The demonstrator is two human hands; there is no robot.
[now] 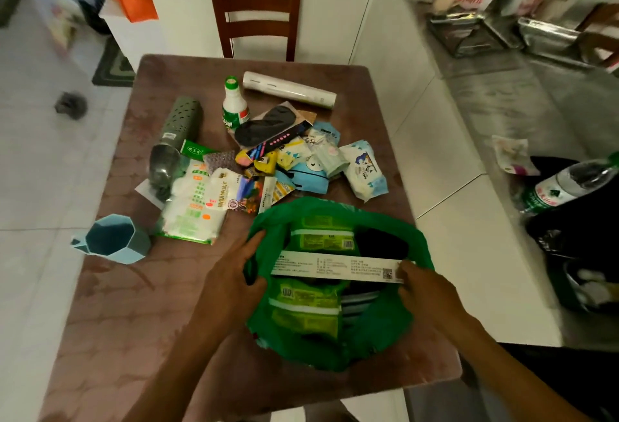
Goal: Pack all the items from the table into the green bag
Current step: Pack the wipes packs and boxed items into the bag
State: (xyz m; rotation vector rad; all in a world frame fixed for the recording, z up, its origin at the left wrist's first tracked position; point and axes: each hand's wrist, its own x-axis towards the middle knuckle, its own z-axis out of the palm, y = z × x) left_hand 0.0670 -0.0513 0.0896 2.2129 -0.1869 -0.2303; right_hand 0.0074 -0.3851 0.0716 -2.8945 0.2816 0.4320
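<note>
The green bag [378, 331] sits open on the near part of the brown table [134, 287]. Inside lie yellow-green packets [318, 304] and something dark. A long white box [335, 267] spans the bag's mouth; its small print is unreadable. The left hand [231, 281] grips the bag's left rim, fingers curled over it. The right hand [428, 294] pinches the box's right end. Beyond the bag lies a heap: a white pouch with green print [191, 207], a wipes pack [365, 170], a white bottle with a green cap [234, 103], a white roll [288, 88]. A blue cup [114, 237] lies tipped at the left edge. A wooden chair [254, 3] stands behind, on white floor tiles.
</note>
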